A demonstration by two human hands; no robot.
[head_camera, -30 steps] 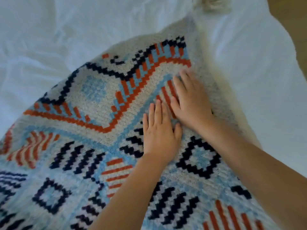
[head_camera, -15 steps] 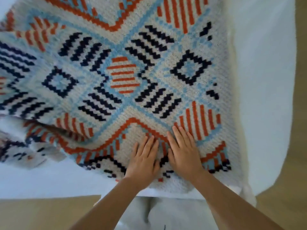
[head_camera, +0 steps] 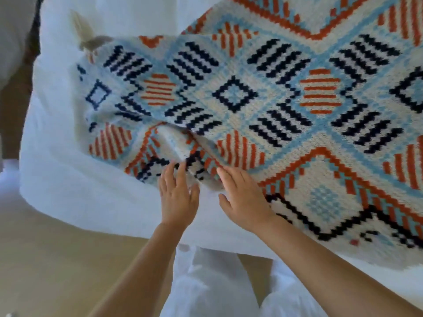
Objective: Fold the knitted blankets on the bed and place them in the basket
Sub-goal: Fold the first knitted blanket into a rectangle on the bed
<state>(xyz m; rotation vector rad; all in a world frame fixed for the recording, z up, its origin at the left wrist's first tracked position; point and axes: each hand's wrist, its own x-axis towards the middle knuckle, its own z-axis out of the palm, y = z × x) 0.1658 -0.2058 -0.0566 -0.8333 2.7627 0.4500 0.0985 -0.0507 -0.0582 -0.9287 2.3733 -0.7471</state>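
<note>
White bed (head_camera: 68, 191) filled most of the view, with tan floor (head_camera: 45, 259) showing below its near edge and the person's white trousers (head_camera: 217, 282) at bottom centre. Dark upright shape at the bed's far-left edge, too blurred to identify. Knitted blanket (head_camera: 240, 94) lay across the bed from left of centre out past the right side of the frame, cream with light blue, navy and orange geometric blocks. A cream tassel (head_camera: 87, 40) marked its far-left corner, so that end looked roughly laid out. Left part was slack and rumpled; a ridge ran down toward the near edge of the bed where the fabric had bunched up, showing a fold of the underside. Left hand (head_camera: 177, 195) was open, fingers spread, fingertips touching the blanket's near hem just left of that bunch; not gripping anything. Right hand (head_camera: 243, 197) was also open and flat, fingertips on the bunch's right flank, thumb splayed clear. Both sat either side of the ridge, likely to press it flat and square the hem before a fold; a crease left there would carry through. Right portion already lay smooth. No fold made yet, judging by the single spread layer. Basket not in view.
</note>
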